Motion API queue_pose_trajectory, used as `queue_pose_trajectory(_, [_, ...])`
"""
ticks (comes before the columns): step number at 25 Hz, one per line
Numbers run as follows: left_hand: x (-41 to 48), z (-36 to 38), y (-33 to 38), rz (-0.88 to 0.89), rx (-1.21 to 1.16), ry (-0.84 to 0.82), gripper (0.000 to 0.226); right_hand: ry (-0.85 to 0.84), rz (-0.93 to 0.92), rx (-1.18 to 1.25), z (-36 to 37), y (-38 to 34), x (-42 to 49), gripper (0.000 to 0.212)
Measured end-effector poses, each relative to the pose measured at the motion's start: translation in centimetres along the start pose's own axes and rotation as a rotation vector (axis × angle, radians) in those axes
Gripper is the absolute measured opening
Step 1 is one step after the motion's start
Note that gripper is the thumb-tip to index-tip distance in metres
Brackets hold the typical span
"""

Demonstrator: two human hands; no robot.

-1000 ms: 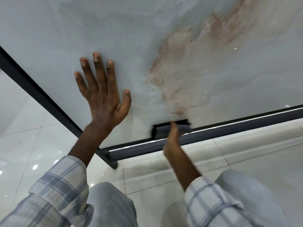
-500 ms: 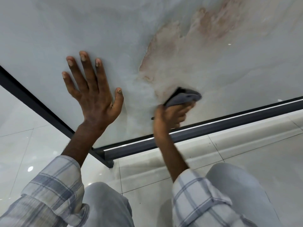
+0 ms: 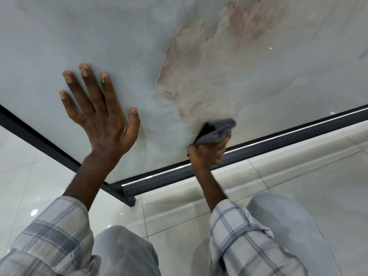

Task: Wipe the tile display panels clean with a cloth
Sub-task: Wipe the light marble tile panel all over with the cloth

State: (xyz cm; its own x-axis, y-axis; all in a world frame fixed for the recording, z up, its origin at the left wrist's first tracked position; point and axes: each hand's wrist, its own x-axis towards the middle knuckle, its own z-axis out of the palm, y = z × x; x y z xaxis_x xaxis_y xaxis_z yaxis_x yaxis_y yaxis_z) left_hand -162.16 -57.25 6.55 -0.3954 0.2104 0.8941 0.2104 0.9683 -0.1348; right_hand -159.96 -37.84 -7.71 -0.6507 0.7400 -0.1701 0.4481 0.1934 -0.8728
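Where cloth [image 3: 219, 130] meets marbled panel [image 3: 119, 36] — dark frame [image 3: 298, 139], glossy floor tiles [image 3: 298, 188].

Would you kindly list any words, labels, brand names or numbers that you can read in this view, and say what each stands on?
None: no readable text in this view.
The tile panel shows only grey marbling and a reddish-brown vein.
Its dark frame bears no mark.
The grey cloth held in the right hand shows no label.
The plaid sleeve and floor tiles carry no writing.
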Motion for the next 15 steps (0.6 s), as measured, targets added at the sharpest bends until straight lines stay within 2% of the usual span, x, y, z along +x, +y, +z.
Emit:
queue_pose_trajectory(1, [0.0,-0.3,0.2,-0.016,-0.02,-0.009,0.071,-0.084,0.2,0.221,-0.6,0.4,1.1,0.105])
queue_pose_trajectory(3, [0.3,-1.4,1.5,-0.063,-0.129,-0.034,0.072,-0.285,0.478,0.755,-3.2,0.1,3.5,0.036])
queue_pose_trajectory(4, [0.8,-2.0,2.7,-0.058,-0.195,-0.051,0.072,-0.321,0.573,0.868,-4.5,-0.3,4.9,0.016])
queue_pose_trajectory(6, [2.7,-2.5,5.5,0.051,-0.279,-0.053,0.07,-0.334,0.707,0.841,-7.5,-1.3,7.1,0.018])
queue_pose_trajectory(8, [4.8,-1.9,8.2,0.155,-0.279,-0.04,0.071,-0.314,0.75,0.912,-10.9,-1.8,9.3,0.018])
queue_pose_trajectory(11, [5.9,0.0,9.9,0.132,-0.12,-0.041,0.075,-0.096,0.681,1.239,-12.8,-0.9,11.1,0.013])
queue_pose_trajectory(12, [5.6,0.5,10.1,0.129,-0.083,-0.029,0.077,-0.059,0.623,1.25,-12.4,-0.3,11.6,0.013])
queue_pose_trajectory(13, [5.3,0.9,10.1,0.134,-0.06,-0.011,0.079,-0.021,0.576,1.215,-11.5,0.8,12.3,0.023])
queue_pose_trajectory(15, [5.0,1.5,10.1,0.152,-0.025,0.032,0.08,0.051,0.531,1.194,-8.7,4.3,15.7,0.056])
